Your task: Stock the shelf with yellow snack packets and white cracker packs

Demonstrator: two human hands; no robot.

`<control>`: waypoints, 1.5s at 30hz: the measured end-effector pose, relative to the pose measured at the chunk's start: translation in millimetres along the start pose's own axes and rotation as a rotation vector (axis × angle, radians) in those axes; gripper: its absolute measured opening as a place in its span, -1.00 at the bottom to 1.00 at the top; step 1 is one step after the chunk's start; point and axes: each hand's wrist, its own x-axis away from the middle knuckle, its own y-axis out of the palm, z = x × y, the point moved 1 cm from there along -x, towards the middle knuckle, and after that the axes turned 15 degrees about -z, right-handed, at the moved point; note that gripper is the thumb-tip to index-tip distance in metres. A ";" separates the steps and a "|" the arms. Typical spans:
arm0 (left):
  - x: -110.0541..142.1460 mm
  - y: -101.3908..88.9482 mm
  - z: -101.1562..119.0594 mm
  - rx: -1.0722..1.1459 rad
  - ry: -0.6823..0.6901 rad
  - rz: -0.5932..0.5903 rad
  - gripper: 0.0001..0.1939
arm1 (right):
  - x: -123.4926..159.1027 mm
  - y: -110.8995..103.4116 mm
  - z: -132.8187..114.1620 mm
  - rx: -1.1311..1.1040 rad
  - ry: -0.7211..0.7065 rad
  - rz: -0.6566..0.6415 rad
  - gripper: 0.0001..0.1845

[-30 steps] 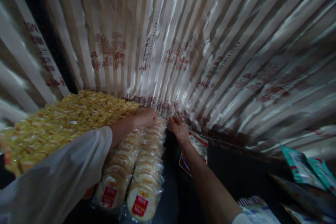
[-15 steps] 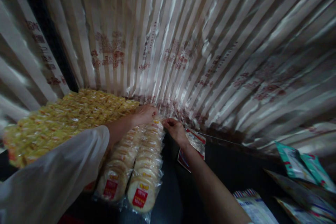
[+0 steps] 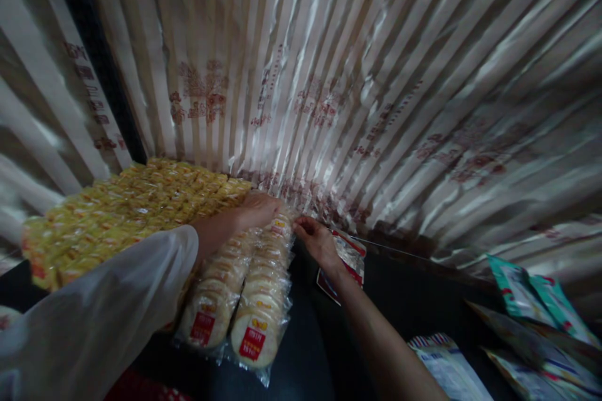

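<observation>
Two long rows of round, pale rice crackers in clear packets lie on the dark surface, with red labels facing me on the nearest packets. My left hand [image 3: 262, 208] reaches over the left row [image 3: 212, 301] to the far end of the right row [image 3: 264, 291]. Its fingers are bent at the far cracker packet [image 3: 279, 225], and their tips are partly hidden. On the other side of that packet, my right hand [image 3: 316, 239] pinches its edge between thumb and forefinger. Both hands are close together, with the packet between them.
Yellow wrapped packets [image 3: 141, 213] are massed to the left. A red and silver pouch [image 3: 347, 257] lies beside my right wrist. Farther right are green packets [image 3: 520, 288], dark flat bags [image 3: 527, 344] and a white striped bag [image 3: 444, 363]. Printed, pleated sheeting [image 3: 301, 75] forms the back wall.
The view has shifted slightly. My left hand has rolled over a little, so its fingertips show less. My right hand keeps nearly the same place at the far packet.
</observation>
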 end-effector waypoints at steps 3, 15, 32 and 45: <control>-1.9 3.7 -1.5 0.025 -0.030 0.000 -0.81 | -0.8 1.4 3.5 -0.132 0.056 -0.042 -0.65; 16.9 -2.5 -2.8 -0.070 0.126 0.007 -0.85 | 3.8 6.3 -6.9 -0.164 0.067 0.016 -0.66; 7.9 5.3 -6.2 0.033 0.009 0.065 -0.86 | 15.7 15.9 -10.9 -0.174 -0.002 0.079 -0.67; 4.9 11.9 -9.6 0.081 0.014 0.084 -0.85 | 36.6 11.3 -14.1 0.043 0.029 -0.185 -0.63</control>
